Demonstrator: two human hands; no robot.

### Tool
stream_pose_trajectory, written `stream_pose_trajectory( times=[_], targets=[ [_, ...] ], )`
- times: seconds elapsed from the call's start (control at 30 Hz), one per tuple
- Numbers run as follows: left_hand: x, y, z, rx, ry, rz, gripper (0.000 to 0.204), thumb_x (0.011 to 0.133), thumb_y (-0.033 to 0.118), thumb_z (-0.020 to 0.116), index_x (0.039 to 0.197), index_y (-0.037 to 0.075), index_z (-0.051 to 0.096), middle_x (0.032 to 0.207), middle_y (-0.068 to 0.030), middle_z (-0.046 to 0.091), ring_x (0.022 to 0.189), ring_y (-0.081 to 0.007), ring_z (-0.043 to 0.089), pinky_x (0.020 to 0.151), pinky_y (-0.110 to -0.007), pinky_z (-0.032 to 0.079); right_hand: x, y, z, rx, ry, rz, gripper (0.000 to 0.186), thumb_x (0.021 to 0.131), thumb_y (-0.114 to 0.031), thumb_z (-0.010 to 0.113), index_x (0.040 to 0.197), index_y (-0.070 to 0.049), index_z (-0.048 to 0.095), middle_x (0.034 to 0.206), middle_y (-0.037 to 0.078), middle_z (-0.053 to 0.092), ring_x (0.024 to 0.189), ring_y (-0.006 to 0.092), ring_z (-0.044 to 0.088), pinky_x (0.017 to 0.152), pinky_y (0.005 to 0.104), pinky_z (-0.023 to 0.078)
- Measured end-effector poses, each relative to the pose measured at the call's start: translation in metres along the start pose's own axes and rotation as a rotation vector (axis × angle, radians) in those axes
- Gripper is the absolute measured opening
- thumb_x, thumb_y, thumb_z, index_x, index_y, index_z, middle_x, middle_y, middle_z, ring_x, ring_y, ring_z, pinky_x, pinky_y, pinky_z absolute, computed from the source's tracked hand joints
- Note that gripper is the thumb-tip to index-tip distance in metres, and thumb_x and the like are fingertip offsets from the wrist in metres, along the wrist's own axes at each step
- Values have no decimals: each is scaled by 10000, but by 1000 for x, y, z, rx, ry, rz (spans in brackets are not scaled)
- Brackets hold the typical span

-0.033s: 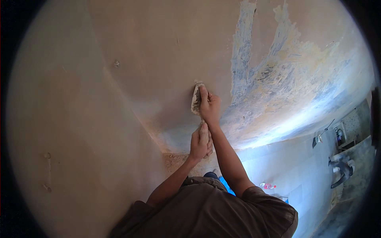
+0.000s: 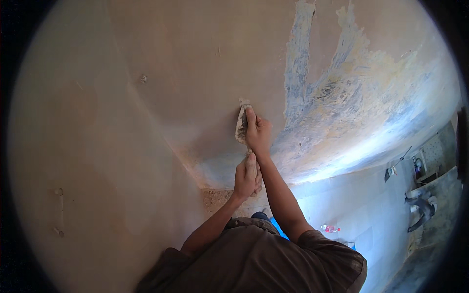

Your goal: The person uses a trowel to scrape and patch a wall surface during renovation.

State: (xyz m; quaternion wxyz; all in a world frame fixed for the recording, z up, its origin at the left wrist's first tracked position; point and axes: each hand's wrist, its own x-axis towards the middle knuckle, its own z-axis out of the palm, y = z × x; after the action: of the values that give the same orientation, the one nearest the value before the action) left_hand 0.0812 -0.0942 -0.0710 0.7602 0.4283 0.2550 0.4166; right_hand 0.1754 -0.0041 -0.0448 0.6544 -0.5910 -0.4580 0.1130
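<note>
My right hand (image 2: pixel 259 129) is closed around a plaster-crusted metal scraper (image 2: pixel 241 128), thumb along its blade, whose tip meets the beige wall (image 2: pixel 205 73) at a small pale chipped spot (image 2: pixel 243 100). Just below, my left hand (image 2: pixel 246 178) is wrapped round the lower part of the same tool, mostly hidden by its fingers, beside my right wrist. To the right of the blade, the wall has rough blue-grey and yellowish patches (image 2: pixel 332 88). A small hole (image 2: pixel 143 78) shows to the upper left.
A plain wall surface (image 2: pixel 88 161) meets this wall at my left, with debris (image 2: pixel 215 200) at the corner below. A red-and-clear bottle (image 2: pixel 330 228) lies on the pale floor (image 2: pixel 366 205). At far right are a long-handled tool (image 2: pixel 391 172), a niche (image 2: pixel 425 166) and an unclear dark bundle (image 2: pixel 421 210).
Both hands and the scraper sit very slightly lower than in the earlier frame; the surroundings look the same.
</note>
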Motion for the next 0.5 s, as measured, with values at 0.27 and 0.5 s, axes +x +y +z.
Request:
stream_pose_trajectory(
  times=[0.27, 0.5],
  targets=[
    [2, 14, 7, 19, 5, -4, 474, 992, 510, 322, 802, 84, 405, 473, 5, 342, 332, -90, 336, 313, -265, 306, 10, -17, -1, 22, 10, -10, 526, 948, -335, 574, 565, 20, 513, 466, -44, 401, 473, 46, 327, 416, 307, 252],
    [6, 16, 7, 25, 1, -25, 483, 992, 519, 309, 803, 84, 399, 474, 6, 344, 333, -88, 339, 313, -261, 303, 16, -13, 0, -18, 19, -41, 516, 952, -327, 571, 564, 9, 517, 480, -50, 389, 482, 43, 327, 421, 299, 250]
  ],
)
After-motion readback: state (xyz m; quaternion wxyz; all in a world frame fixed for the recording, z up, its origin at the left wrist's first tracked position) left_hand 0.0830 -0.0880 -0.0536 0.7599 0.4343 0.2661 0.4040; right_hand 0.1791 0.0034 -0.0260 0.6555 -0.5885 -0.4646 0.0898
